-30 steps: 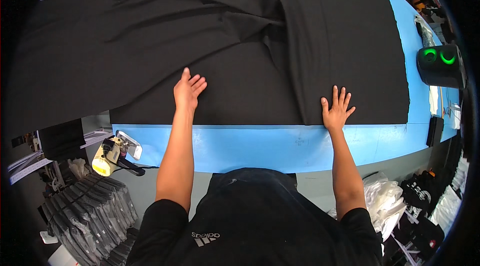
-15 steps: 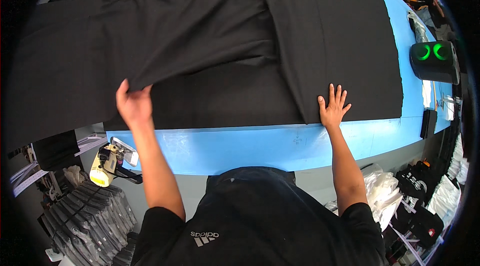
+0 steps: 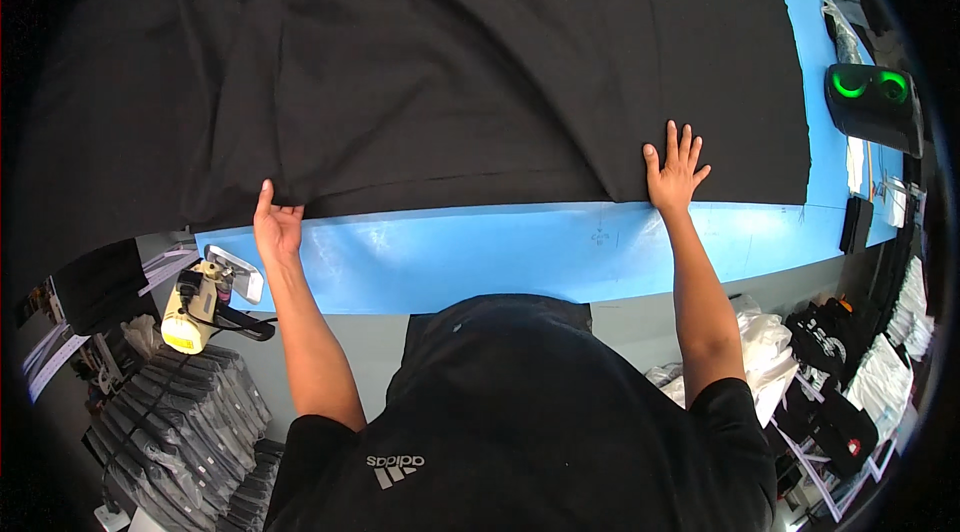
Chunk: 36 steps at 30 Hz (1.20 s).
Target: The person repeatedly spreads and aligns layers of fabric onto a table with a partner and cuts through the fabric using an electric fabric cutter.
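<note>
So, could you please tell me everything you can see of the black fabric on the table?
The black fabric is a large, matte, woven-looking sheet spread over most of the blue table, layered, with soft folds at left. Its near edge runs along the bare blue strip. The left hand grips its near-left edge; the right hand lies flat, fingers spread, on its near-right edge.

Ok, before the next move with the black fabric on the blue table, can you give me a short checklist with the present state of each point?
1. Right hand flat on the near edge of the large black fabric sheet, fingers spread: ok.
2. Left hand pinching the near left edge of the fabric: ok.
3. Near edge parallel to the long blue table front: ok, roughly.
4. Fabric smooth: not ok, a fold line runs on the left.
5. Yellow handheld tool off the fabric: ok.
6. Far edge aligned: cannot tell.
</note>
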Motion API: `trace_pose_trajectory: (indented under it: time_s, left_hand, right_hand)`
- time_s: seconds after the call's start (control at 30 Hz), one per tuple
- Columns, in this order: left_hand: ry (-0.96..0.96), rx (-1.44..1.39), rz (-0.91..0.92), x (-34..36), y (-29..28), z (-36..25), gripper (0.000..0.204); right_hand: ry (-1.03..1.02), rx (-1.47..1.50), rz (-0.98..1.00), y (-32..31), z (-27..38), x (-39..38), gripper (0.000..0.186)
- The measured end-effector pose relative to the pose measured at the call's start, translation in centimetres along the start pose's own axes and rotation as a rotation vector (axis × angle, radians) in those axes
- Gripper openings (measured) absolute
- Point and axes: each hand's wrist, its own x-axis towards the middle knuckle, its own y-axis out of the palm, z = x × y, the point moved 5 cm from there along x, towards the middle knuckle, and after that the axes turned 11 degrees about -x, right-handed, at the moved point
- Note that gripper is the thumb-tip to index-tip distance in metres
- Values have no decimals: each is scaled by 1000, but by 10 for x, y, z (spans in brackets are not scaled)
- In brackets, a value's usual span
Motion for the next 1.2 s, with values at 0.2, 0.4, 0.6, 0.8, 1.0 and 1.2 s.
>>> trace_pose_trajectory:
  time_s: [0.2, 0.4, 0.6, 0.8, 1.0, 1.2]
  left_hand:
    - [-119, 35, 267, -12, 9, 21, 14]
    - [68, 146, 186, -32, -12, -35, 14]
    - [249, 449, -13, -9, -41, -37, 17]
    - [126, 607, -23, -6, -56, -26, 23]
    - [291, 638, 3, -7, -54, -42, 23]
    - [427, 847, 32, -6, -50, -29, 19]
  right_hand:
    - [0, -1, 0, -1, 1, 0, 65]
    - [22, 0, 25, -1, -4, 1, 65]
    - [14, 5, 16, -4, -2, 3, 66]
    - [-8, -41, 38, -2, 6, 4, 66]
    - [-23, -40, -37, -3, -13, 3, 63]
    - [-20, -44, -9, 0, -14, 4, 63]
